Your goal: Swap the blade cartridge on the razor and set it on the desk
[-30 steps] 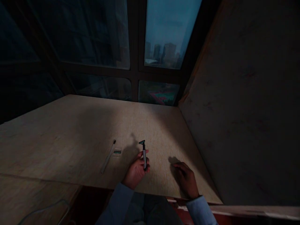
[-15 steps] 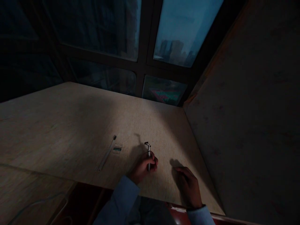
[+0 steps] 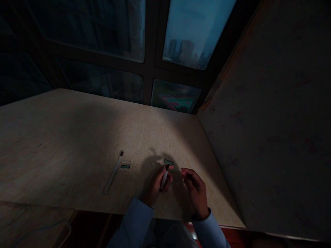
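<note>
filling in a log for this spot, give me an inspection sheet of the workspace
Surface: pale tabletop, dimly lit, shadowed in places.
Job's things: razor, held head up, above the tabletop.
Clutter: toothbrush and small clear case lie left of the razor; the case's dark green piece may be a spare blade.
Hands: left hand grips the razor; right hand beside it, fingers loosely curled, nothing seen in it.
Cables: one pale cable, lower left.
Surroundings: window ahead, wall on the right.
</note>
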`<state>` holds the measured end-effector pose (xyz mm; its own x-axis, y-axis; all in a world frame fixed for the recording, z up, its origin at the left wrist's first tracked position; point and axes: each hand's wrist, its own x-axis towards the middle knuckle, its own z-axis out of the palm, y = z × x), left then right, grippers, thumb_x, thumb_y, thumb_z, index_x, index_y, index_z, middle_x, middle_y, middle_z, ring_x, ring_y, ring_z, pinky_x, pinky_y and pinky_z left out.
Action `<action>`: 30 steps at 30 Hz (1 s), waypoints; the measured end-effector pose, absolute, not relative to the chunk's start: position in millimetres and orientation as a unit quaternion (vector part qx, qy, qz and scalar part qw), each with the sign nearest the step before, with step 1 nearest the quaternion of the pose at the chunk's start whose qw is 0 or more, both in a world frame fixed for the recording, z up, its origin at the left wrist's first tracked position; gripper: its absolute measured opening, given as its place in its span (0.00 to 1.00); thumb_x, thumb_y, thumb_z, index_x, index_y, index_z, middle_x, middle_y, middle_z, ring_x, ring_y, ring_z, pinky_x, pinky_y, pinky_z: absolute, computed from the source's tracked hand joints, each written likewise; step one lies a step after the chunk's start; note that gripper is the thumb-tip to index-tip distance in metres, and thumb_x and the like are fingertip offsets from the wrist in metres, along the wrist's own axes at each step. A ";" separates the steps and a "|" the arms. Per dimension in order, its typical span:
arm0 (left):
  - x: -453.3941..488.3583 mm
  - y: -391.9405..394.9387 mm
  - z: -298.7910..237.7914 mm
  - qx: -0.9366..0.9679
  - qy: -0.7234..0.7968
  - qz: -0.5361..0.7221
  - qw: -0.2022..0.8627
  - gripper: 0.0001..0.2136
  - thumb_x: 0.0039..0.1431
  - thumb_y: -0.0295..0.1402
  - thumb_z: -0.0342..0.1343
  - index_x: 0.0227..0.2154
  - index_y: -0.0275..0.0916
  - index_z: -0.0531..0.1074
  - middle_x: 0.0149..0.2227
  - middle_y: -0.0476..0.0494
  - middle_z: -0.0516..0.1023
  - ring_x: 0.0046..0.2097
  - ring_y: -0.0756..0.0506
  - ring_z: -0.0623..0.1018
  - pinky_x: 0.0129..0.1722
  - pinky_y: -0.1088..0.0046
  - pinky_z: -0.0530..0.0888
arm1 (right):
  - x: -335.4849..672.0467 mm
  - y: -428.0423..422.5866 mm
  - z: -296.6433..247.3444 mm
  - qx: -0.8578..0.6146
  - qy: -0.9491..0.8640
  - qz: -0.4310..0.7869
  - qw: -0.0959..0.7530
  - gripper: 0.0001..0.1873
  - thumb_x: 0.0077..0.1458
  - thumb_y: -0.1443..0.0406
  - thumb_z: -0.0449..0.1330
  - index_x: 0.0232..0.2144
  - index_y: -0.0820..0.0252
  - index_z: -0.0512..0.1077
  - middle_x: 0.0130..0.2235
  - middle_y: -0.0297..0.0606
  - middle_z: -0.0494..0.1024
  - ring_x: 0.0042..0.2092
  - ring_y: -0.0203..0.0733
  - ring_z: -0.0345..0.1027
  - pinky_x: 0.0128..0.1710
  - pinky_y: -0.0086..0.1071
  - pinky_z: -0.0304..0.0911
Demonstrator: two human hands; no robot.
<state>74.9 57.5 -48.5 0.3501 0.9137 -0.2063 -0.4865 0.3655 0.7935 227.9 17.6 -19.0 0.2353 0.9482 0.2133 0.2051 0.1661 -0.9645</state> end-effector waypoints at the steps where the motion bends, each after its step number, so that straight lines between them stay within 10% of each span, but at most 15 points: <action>1: 73.9 58.3 -48.6 0.317 0.332 0.463 0.758 0.29 0.51 0.55 0.58 0.46 0.34 0.71 0.24 0.52 0.71 0.16 0.56 0.62 0.15 0.78 0.54 | 225.6 20.2 -16.0 -0.546 -0.524 0.339 0.559 0.11 0.56 0.63 0.58 0.40 0.56 0.78 0.39 0.40 0.80 0.41 0.45 0.73 0.43 0.36 0.68; 14: 66.2 55.2 -38.5 0.374 0.372 0.455 0.718 0.25 0.51 0.49 0.64 0.45 0.36 0.71 0.27 0.51 0.73 0.19 0.56 0.64 0.17 0.78 0.55 | 207.2 42.5 -8.7 -0.534 -0.483 0.445 0.532 0.25 0.51 0.49 0.66 0.45 0.58 0.75 0.44 0.44 0.81 0.44 0.49 0.75 0.42 0.39 0.72; 19: 67.9 56.9 -43.4 0.367 0.362 0.452 0.728 0.23 0.54 0.55 0.58 0.27 0.36 0.69 0.21 0.51 0.70 0.16 0.56 0.61 0.16 0.78 0.53 | 218.9 44.7 -11.8 -0.501 -0.482 0.496 0.520 0.23 0.48 0.51 0.70 0.42 0.58 0.78 0.42 0.41 0.82 0.44 0.48 0.75 0.47 0.41 0.70; 30: 64.2 55.7 -45.6 0.368 0.327 0.406 0.770 0.22 0.54 0.54 0.58 0.25 0.37 0.67 0.15 0.55 0.62 0.15 0.56 0.55 0.15 0.77 0.47 | 225.0 38.1 -12.1 -0.440 -0.501 0.542 0.512 0.21 0.45 0.56 0.72 0.42 0.55 0.78 0.37 0.37 0.81 0.40 0.44 0.75 0.43 0.38 0.72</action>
<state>64.2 55.7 -45.6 0.4570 0.8656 -0.2046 -0.3856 0.4001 0.8314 225.0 38.1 -12.1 -0.0891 0.9954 0.0362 -0.1139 0.0259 -0.9932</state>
